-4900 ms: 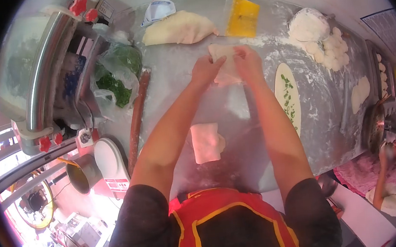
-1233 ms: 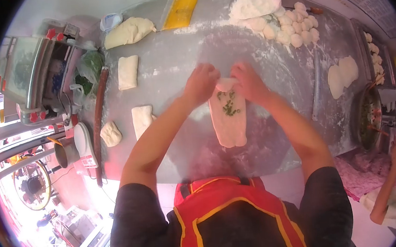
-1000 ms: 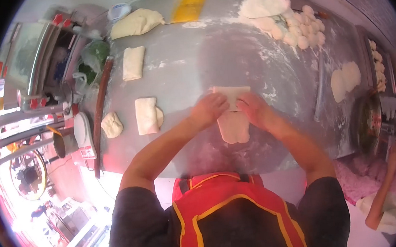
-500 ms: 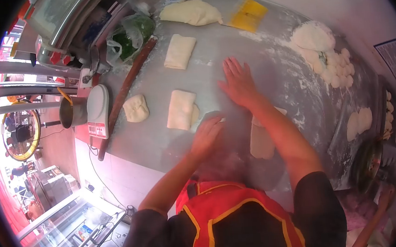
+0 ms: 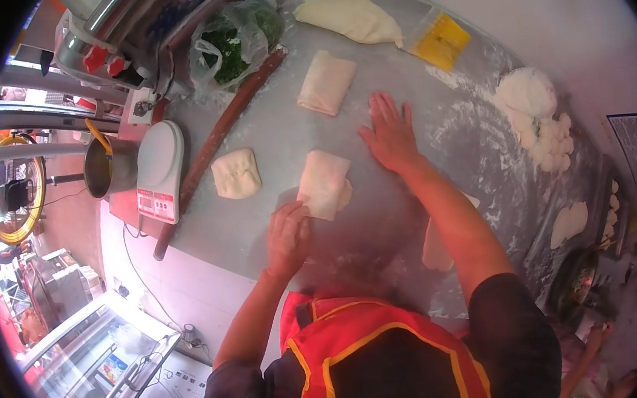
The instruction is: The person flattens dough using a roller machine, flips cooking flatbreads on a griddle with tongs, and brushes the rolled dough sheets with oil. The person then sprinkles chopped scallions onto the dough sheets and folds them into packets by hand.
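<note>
My left hand (image 5: 289,233) has its fingers closed at the lower left corner of a folded dough piece (image 5: 324,184) on the metal worktop (image 5: 382,227). Spread fingers show on my right hand (image 5: 391,133), which lies palm down on the worktop and holds nothing. Above the first piece is another folded dough piece (image 5: 326,83). To the left sits a smaller dough bundle (image 5: 237,174). Partly hidden under my right forearm is a longer dough strip (image 5: 436,248).
A long rolling pin (image 5: 223,135) lies left, beside a white scale (image 5: 160,163) and a bag of greens (image 5: 233,51). Large dough (image 5: 348,19) and a yellow packet (image 5: 442,41) are at the back. Flour (image 5: 526,93) and dough balls (image 5: 548,143) are right. A co-worker's arm (image 5: 586,361) shows lower right.
Both hands have left the dough strip they were folding. My left hand has moved left to the folded piece and closed at its corner. My right hand has spread flat. The view has turned left.
</note>
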Tool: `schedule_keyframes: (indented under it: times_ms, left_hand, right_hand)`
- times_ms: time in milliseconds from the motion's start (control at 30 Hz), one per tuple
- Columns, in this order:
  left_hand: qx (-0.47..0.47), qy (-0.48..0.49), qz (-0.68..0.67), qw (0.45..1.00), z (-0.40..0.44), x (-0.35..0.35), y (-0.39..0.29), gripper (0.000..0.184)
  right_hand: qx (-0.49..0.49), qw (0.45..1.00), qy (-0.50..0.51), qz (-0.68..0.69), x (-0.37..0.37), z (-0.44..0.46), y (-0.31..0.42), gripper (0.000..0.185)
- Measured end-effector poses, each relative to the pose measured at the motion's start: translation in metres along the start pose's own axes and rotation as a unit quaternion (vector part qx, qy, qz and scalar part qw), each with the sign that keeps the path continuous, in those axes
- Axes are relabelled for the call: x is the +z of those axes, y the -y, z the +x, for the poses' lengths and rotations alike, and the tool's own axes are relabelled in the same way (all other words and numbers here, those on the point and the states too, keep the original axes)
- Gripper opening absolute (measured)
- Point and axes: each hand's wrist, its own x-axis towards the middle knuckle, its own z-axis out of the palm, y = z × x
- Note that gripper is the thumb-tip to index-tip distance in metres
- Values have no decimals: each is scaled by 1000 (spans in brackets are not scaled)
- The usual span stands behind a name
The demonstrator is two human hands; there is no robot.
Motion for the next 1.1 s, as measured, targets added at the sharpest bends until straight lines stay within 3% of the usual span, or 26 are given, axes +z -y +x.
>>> schedule_keyframes:
  times_ms: [167, 267, 467, 567, 633, 767, 833, 967, 1100]
  left_hand:
    - [28, 4, 3, 1000, 2, -1, -11, 24]
    - [59, 9, 6, 998, 2, 3, -21, 23]
    - [107, 31, 2, 994, -3, 17, -48, 23]
    - [120, 59, -4, 991, -9, 32, -55, 23]
    - [112, 83, -25, 990, -11, 45, -59, 22]
    - [141, 169, 7, 976, -35, 95, -28, 23]
    - [174, 101, -10, 980, -10, 99, -51, 27]
    - [149, 179, 2, 972, 17, 117, -73, 41]
    - [285, 263, 60, 920, 26, 153, -91, 46]
  right_hand:
    - [-24, 998, 51, -7, -6, 4, -4, 63]
    - [-58, 998, 5, 14, 1, -1, -8, 61]
    - [-107, 984, 118, 83, -12, -22, -17, 44]
    - [-88, 969, -29, 229, -26, -77, -42, 41]
    - [-66, 963, -43, 258, -55, -124, -62, 42]
    - [3, 998, 15, 61, -100, -220, -69, 53]
    - [27, 998, 59, -17, -100, -243, -73, 62]
    - [87, 994, 64, -8, -79, -245, -59, 76]
    - [77, 993, 69, -49, -101, -240, -51, 77]
